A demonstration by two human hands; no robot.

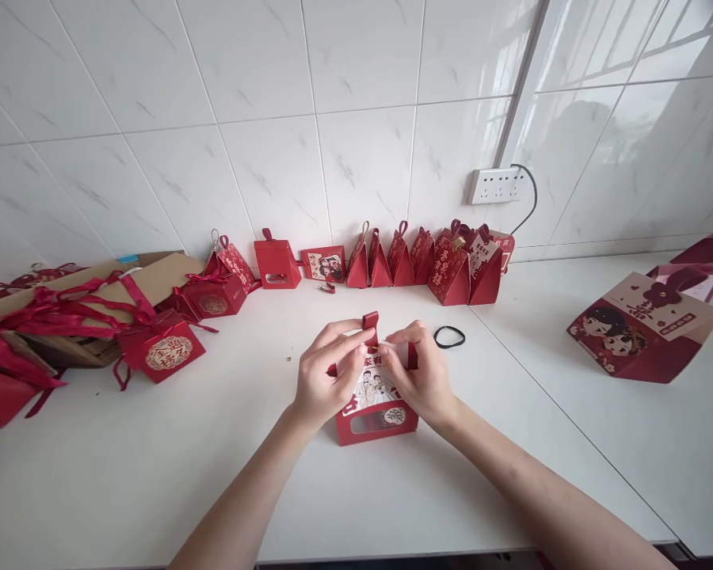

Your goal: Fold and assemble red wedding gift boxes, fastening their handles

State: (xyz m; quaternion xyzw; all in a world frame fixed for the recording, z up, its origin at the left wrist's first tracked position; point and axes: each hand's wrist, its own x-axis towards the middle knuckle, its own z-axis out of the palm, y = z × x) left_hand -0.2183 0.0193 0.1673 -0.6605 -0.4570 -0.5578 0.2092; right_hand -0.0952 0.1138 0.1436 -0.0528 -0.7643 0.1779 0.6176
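Note:
A red gift box (377,427) with a clear oval window and a cartoon couple printed on a white panel stands upright in front of me. A dark red strap loop (370,321) rises from its top. My left hand (333,370) is closed on the box's upper left side, its thumb and fingers at the base of the loop. From the other side, my right hand (421,372) grips the upper right part, thumb on the front. A tiny gold-coloured bit shows between the thumbs; my fingers partly hide it and the box's top.
Several red gift boxes (401,257) line the tiled wall. A black hair tie (449,337) lies right of my hands. At left, a cardboard carton (166,277) holds ribboned boxes, with a red box (163,348) before it. A larger printed box (642,328) stands at right.

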